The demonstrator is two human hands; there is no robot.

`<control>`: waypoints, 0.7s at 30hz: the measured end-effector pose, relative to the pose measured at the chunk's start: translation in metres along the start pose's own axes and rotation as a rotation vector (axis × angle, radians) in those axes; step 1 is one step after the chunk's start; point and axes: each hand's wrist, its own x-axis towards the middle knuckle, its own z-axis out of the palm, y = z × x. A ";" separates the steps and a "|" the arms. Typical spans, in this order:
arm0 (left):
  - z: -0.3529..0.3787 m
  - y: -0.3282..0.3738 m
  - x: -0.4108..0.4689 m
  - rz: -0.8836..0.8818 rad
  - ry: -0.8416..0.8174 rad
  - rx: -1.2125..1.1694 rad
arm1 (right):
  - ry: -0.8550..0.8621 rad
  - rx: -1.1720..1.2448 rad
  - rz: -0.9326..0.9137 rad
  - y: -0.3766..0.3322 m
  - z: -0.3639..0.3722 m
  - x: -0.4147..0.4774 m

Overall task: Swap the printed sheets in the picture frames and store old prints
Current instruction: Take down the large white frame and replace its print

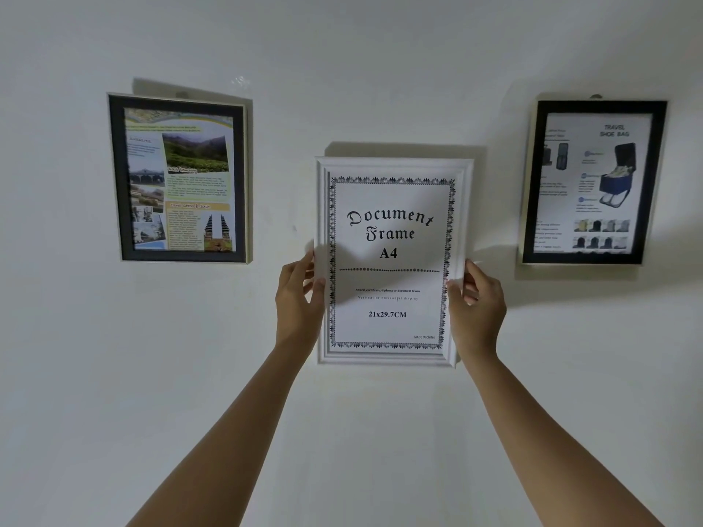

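Observation:
A white picture frame (393, 167) hangs or is held upright against the white wall at the centre. Inside it is a printed sheet (388, 260) reading "Document Frame A4". My left hand (296, 302) grips the frame's left edge, thumb on the front. On the frame's right edge, my right hand (475, 306) grips in the same way. A black frame (114, 176) with a colourful travel print hangs at the left. Another black frame (658, 176) with a "Travel Shoe Bag" print hangs at the right.
The wall (342, 70) is plain white all around the three frames. A small hook shows above each black frame. Whether the white frame rests on a hook cannot be seen.

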 end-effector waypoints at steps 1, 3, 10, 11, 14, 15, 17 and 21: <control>0.000 0.000 0.000 0.001 -0.002 0.002 | 0.000 -0.001 0.003 -0.001 0.000 0.000; 0.000 0.000 0.000 0.000 -0.004 0.006 | -0.005 -0.007 0.004 -0.001 0.000 0.000; -0.003 0.004 -0.001 -0.008 -0.016 0.015 | -0.013 -0.033 -0.008 -0.001 -0.005 0.000; -0.004 0.005 -0.001 -0.011 -0.018 0.023 | -0.016 -0.032 -0.008 -0.002 -0.005 0.000; -0.008 0.008 -0.001 0.000 -0.016 0.053 | -0.033 -0.047 0.001 -0.003 -0.009 -0.001; -0.010 0.009 -0.002 0.000 -0.017 0.062 | -0.045 -0.055 0.011 -0.005 -0.011 -0.001; -0.016 0.012 -0.002 -0.012 -0.018 0.084 | -0.063 -0.076 0.031 -0.011 -0.015 -0.002; -0.028 0.023 -0.006 -0.016 -0.019 0.128 | -0.097 -0.130 0.069 -0.023 -0.028 -0.008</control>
